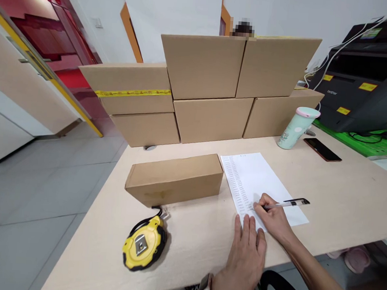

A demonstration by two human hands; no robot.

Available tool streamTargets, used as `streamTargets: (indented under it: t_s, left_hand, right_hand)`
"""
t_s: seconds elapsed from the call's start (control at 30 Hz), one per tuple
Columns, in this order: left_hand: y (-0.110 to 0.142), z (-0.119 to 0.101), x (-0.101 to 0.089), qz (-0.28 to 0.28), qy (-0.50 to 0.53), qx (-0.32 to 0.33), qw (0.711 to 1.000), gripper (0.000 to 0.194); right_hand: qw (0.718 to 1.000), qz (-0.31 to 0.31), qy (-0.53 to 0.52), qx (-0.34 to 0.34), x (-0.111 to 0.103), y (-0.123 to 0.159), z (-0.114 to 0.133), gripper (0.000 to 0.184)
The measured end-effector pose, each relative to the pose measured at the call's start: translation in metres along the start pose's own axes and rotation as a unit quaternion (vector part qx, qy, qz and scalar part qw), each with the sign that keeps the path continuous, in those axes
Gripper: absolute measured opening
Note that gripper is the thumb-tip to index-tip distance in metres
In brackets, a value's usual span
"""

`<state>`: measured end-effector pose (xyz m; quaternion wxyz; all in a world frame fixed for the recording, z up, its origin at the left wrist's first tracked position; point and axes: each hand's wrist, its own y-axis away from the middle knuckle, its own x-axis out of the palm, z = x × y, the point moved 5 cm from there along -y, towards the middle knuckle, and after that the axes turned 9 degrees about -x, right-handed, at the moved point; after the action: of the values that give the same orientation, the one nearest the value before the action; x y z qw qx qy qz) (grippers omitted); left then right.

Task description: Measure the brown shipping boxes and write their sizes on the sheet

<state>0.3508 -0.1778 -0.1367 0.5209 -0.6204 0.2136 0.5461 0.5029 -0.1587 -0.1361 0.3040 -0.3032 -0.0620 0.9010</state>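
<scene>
Right hand (273, 217) curled round pen (287, 203); left hand (245, 257) flat, fingers extended, on paper (260, 185) edge

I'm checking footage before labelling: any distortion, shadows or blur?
Head view: the door and outer boxes lean, probably wide-lens distortion; a soft shadow lies right of the tape measure; the paper is bright, its print too small to read; right hand and pen look fairly sharp; a pixelated patch sits above the boxes.
</scene>
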Motion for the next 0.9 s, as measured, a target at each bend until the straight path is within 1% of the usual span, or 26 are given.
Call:
streamTargets:
  t_s: [0.2,0.3,0.4,0.47,0.53,0.6,0.67,0.73,0.8,0.9]
  left_hand:
    - [0.0,-0.001,0.001,0.004,0.003,0.003,1.0,0.038]
    - [0.0,-0.002,0.002,0.003,0.006,0.001,1.0,0.039]
    - [0.0,-0.001,-0.001,-0.004,0.006,0.0,1.0,0.038]
    - [0.0,0.0,-0.003,-0.009,0.005,-0.001,1.0,0.036]
    - [0.0,0.001,-0.005,-0.011,0.005,0.005,1.0,0.037]
    - [0.0,0.002,-0.005,-0.012,0.007,0.009,1.0,0.037]
    - [0.001,0.002,-0.004,-0.013,0.01,0.009,1.0,0.037]
    - [0.001,0.0,-0.004,-0.007,0.022,0.005,1.0,0.037]
    - [0.002,-0.001,-0.004,0.015,0.054,0.002,0.998,0.047]
    - [0.006,0.005,-0.01,0.052,0.132,0.006,0.99,0.076]
  right_hand:
    - [1.0,-0.002,-0.009,0.0,0.0,0.0,0.001,0.029]
    - [1.0,-0.027,-0.01,-0.001,-0.003,0.001,0.0,0.03]
    - [0.998,-0.061,0.012,-0.006,-0.013,-0.002,-0.004,0.025]
    - [0.995,-0.058,0.074,-0.042,-0.023,-0.007,-0.008,0.018]
    - [0.978,-0.041,0.174,-0.109,-0.035,-0.015,-0.013,0.018]
    - [0.945,-0.02,0.279,-0.169,-0.046,-0.024,-0.02,0.021]
    - [0.912,0.012,0.361,-0.195,-0.053,-0.033,-0.03,0.024]
    - [0.887,0.047,0.414,-0.201,-0.056,-0.039,-0.039,0.028]
    - [0.873,0.064,0.44,-0.202,-0.057,-0.042,-0.045,0.035]
    - [0.864,0.054,0.457,-0.206,-0.056,-0.04,-0.045,0.043]
